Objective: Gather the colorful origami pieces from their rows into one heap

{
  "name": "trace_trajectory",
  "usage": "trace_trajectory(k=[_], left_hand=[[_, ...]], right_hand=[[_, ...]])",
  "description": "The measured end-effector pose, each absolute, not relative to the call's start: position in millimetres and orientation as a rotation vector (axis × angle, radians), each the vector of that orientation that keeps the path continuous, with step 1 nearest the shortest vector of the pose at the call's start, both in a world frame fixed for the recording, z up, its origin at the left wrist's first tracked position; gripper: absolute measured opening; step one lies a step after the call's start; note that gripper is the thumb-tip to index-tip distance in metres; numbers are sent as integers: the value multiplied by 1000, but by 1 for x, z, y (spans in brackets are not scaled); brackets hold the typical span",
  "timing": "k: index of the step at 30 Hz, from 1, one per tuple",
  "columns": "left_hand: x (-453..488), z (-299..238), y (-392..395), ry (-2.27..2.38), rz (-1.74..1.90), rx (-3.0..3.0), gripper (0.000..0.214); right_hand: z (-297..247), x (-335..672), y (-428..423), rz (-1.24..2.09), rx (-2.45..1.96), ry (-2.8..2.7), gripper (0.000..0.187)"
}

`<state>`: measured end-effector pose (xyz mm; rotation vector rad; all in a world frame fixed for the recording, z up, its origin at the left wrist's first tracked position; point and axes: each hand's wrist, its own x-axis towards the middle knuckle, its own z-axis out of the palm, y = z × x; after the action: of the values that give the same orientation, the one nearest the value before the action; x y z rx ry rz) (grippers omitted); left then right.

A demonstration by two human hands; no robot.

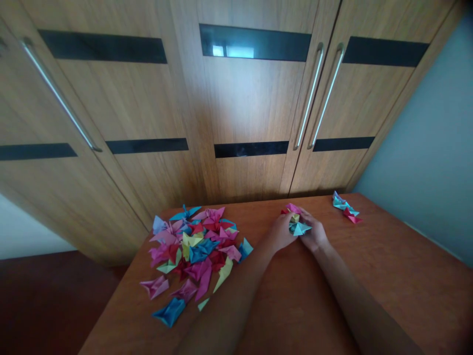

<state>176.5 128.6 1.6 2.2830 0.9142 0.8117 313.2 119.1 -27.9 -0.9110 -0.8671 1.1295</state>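
Note:
My left hand [283, 232] and my right hand [313, 234] meet over the table, their fingers curled round a small group of origami paper figures. A light-blue origami figure [300, 229] shows at the near side of the group. Beyond it are a yellow origami figure [294, 218] and a pink one [293, 208], with a bit of red at the left edge. My palms hide part of the group, and I cannot tell whether it rests on the table. To the left lies a loose heap of origami figures [202, 250] in pink, red, blue, yellow and lavender.
At the table's far right, a short row of origami figures [340, 203] in lavender, light blue and red runs diagonally. A blue origami figure [170, 312] lies nearest the front left. Behind the brown table [291, 305] stands a wooden wardrobe [251, 103] with metal handles.

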Motion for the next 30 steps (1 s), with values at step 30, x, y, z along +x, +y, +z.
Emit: trace_trajectory(k=[30], left_hand=[[-60,67,3,1567,897,2476,35]], right_hand=[[2,236,80,1128,-977,-1108,34]])
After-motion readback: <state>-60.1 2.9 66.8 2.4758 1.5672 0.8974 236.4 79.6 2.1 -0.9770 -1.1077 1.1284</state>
